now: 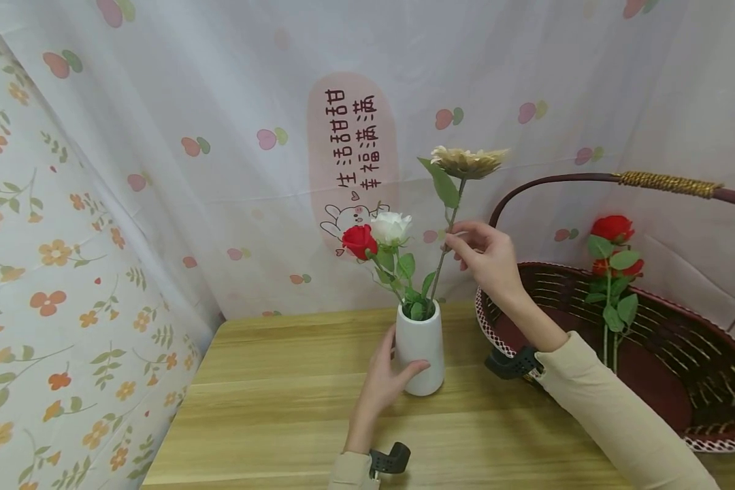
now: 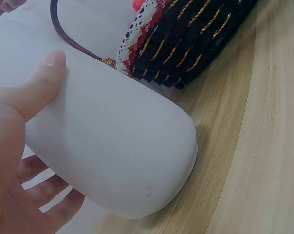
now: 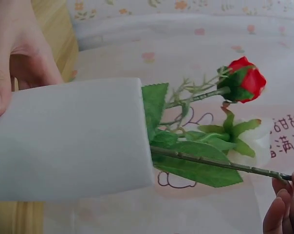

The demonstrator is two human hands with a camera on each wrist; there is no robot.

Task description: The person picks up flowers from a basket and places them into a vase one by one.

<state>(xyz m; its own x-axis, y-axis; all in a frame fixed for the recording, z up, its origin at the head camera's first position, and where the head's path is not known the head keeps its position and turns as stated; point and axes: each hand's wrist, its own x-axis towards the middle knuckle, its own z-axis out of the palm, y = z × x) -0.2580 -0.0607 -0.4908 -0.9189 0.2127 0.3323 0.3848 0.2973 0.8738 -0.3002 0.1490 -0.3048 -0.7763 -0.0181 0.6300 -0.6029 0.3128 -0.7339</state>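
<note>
A white vase (image 1: pixel 419 354) stands upright on the table, with my left hand (image 1: pixel 387 378) gripping its side; the thumb lies across the front and the fingers wrap behind. My right hand (image 1: pixel 482 257) pinches the stem of a pale yellow flower (image 1: pixel 469 163) between thumb and fingertips. That stem (image 3: pixel 215 164) runs down into the vase mouth, its lower end hidden inside. A red rose (image 1: pixel 359 242) and a white rose (image 1: pixel 390 229) stand in the vase, leaning left of the yellow flower. In the left wrist view the vase wall (image 2: pixel 118 131) fills the middle.
To the right sits a dark woven basket (image 1: pixel 680 333) with a tall arched handle (image 1: pixel 551 178) and lace-trimmed rim. Red roses (image 1: pixel 614 230) with leafy stems lean inside it. The wooden table (image 1: pixel 269 395) backs onto a printed curtain (image 1: pixel 233 88); a floral curtain (image 1: pixel 55 306) hangs at left.
</note>
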